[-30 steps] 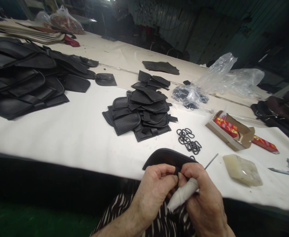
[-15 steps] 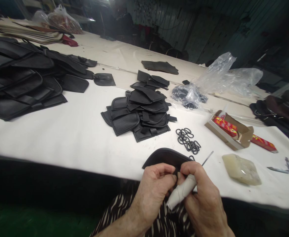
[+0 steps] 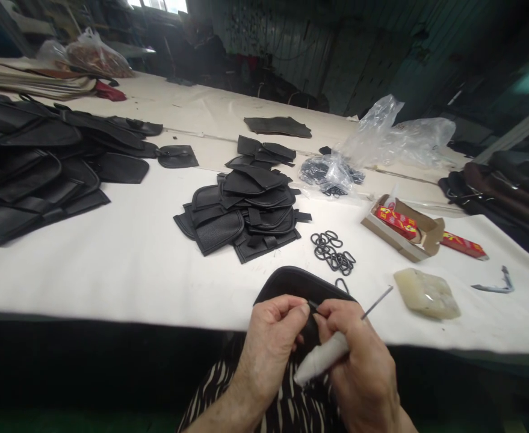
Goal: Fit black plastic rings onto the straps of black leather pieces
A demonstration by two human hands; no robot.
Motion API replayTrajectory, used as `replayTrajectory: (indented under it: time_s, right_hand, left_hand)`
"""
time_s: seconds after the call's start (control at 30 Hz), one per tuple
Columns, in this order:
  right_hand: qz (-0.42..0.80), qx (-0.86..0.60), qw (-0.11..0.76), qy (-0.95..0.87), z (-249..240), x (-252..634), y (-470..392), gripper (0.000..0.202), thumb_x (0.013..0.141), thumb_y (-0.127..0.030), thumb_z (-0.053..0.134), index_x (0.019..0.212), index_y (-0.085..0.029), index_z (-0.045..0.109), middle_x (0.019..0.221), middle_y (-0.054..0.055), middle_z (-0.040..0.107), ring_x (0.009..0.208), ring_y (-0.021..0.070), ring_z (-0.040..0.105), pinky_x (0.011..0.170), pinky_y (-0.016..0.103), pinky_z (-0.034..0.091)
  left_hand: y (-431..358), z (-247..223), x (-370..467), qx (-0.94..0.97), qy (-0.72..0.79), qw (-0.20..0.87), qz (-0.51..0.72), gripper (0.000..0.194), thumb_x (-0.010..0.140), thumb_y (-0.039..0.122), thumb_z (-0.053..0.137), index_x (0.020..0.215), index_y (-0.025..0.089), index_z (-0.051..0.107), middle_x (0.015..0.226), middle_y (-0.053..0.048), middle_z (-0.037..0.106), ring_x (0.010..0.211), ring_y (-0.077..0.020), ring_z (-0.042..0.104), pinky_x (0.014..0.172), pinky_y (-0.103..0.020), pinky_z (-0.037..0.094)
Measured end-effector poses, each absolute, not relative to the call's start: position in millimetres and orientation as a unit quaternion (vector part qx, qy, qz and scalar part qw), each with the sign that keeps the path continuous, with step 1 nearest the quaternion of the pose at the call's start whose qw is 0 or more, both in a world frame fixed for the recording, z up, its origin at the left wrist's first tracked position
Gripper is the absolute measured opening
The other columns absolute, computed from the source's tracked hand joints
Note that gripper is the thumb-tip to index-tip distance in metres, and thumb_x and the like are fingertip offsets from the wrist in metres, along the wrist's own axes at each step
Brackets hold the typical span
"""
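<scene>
At the table's front edge, my left hand (image 3: 275, 337) pinches a small strap on a black leather piece (image 3: 291, 279) with a curved, piped edge. My right hand (image 3: 358, 361) is closed around an awl (image 3: 322, 359) with a white wrapped handle, its thin metal shaft pointing up to the right. Thumb and forefinger of that same hand also pinch at the strap, close to my left fingertips. The lower part of the leather piece is hidden behind my hands. Just beyond it lie several black metal rings (image 3: 331, 252), one of them apart from the cluster.
A pile of black leather pieces (image 3: 246, 210) lies mid-table, a larger pile (image 3: 29, 162) at left. To the right are a cardboard box (image 3: 390, 237) with red packets, a yellowish block (image 3: 426, 293) and small snips (image 3: 494, 287). Clear plastic bags (image 3: 381, 135) lie farther back.
The camera view has shifted slightly, so the table's contents sit farther left. My fingertips have drawn a little apart at the strap, and the awl's shaft is tilted lower.
</scene>
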State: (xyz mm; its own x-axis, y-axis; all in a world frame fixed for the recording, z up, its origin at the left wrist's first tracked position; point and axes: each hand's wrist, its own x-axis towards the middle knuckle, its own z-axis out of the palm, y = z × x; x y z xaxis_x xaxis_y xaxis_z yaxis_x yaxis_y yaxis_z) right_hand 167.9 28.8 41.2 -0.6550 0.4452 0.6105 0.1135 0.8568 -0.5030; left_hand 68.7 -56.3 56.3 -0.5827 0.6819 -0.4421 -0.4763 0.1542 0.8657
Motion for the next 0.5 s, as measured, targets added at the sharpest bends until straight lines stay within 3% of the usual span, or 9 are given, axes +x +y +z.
replayTrajectory:
  time_s: [0.13, 0.27, 0.5]
  right_hand:
    - [0.226, -0.204, 0.451, -0.839, 40.4, 177.0, 19.9, 0.013, 0.082, -0.010, 0.057, 0.084, -0.022, 0.052, 0.090, 0.003, 0.060, 0.075, 0.0132, 0.061, 0.068, 0.024, 0.049]
    - [0.316, -0.305, 0.420, -0.794, 46.5, 185.1, 7.3, 0.017, 0.084, -0.022, 0.059, 0.073, -0.023, 0.047, 0.075, -0.002, 0.063, 0.064, 0.0113, 0.061, 0.058, 0.019, 0.047]
    - [0.341, -0.308, 0.410, -0.788, 41.5, 183.2, -6.5, 0.009, 0.085, -0.024, 0.056, 0.078, -0.022, 0.052, 0.084, 0.003, 0.069, 0.064, 0.0132, 0.066, 0.059, 0.020, 0.051]
  left_hand:
    - [-59.1, 57.8, 72.4, 0.072, 0.618, 0.433, 0.652, 0.021, 0.078, 0.034, 0.059, 0.076, 0.014, 0.065, 0.058, 0.003, 0.051, 0.053, -0.0084, 0.043, 0.050, -0.019, 0.036]
    - [-62.5, 52.1, 77.3, 0.048, 0.593, 0.436, 0.675, 0.022, 0.078, 0.036, 0.059, 0.077, 0.015, 0.064, 0.059, 0.003, 0.049, 0.054, -0.0079, 0.042, 0.050, -0.019, 0.036]
    - [-67.9, 55.7, 88.2, -0.025, 0.547, 0.445, 0.709, 0.021, 0.075, 0.036, 0.063, 0.082, 0.016, 0.062, 0.065, 0.003, 0.052, 0.056, -0.0079, 0.044, 0.052, -0.019, 0.037]
